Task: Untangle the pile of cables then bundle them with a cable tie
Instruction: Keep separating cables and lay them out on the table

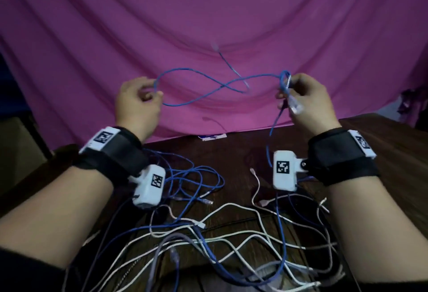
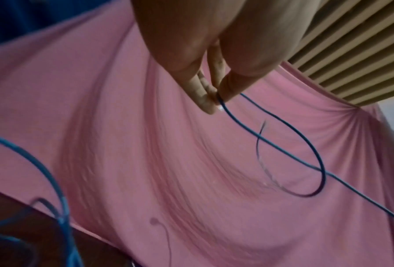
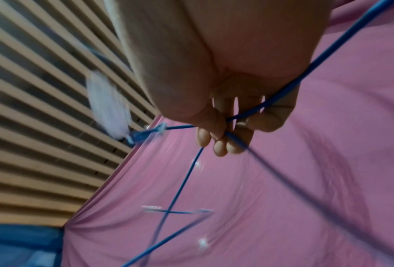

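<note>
While the pile of thin blue and white cables lies tangled on the dark wood surface, untangling is under way: left hand pinches one blue cable, right hand grips its coiled end (clear plug dangling). Next, probably: undo the crossed loop. No tie visible.

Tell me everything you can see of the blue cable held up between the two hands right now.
The blue cable is thin, round and flexible, looks plastic-jacketed. It hangs in the air before the pink cloth, its strands crossing about midway. The left hand pinches one bend between thumb and fingertips; the right hand grips several small loops with a clear plug beside them. One strand drops from the right hand towards the pile on the table. A loose end points up, blurred.
</note>
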`<state>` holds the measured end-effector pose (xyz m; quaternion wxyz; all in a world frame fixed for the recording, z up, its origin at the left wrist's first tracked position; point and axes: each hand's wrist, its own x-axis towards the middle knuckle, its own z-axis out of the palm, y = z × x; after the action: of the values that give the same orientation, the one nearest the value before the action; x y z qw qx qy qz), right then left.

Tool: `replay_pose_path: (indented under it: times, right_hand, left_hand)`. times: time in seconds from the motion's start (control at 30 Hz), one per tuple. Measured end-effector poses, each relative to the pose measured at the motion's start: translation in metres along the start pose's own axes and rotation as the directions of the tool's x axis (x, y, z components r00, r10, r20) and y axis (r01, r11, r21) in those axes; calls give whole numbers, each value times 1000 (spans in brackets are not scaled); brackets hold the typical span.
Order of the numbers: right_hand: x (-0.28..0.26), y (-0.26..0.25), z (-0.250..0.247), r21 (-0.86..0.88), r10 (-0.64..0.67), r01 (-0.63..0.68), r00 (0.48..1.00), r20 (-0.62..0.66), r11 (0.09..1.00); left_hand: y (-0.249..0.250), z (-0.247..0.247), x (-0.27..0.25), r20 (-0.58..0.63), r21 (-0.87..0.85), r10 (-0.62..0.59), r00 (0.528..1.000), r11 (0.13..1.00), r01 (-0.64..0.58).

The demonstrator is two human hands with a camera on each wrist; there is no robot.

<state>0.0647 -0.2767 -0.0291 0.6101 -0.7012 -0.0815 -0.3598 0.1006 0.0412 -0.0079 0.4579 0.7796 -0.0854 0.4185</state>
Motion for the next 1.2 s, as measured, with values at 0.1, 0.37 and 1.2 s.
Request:
replay_pose_path:
  times: [0.1, 0.37, 1.2]
  right_hand:
    - [0, -5, 3, -56, -6, 6, 1000, 6, 998]
    - [-26, -22, -2, -350, 25, 63, 970, 242, 935]
    - [-103, -61, -97, -693, 356, 180, 752, 554, 698]
  left_hand:
    - [-3, -32, 5, -32, -199, -240, 970, 953, 229]
    - [18, -130, -19, 247, -779, -644, 724, 312, 544]
    - [-51, -303, -127, 147, -327, -833, 534, 469, 820]
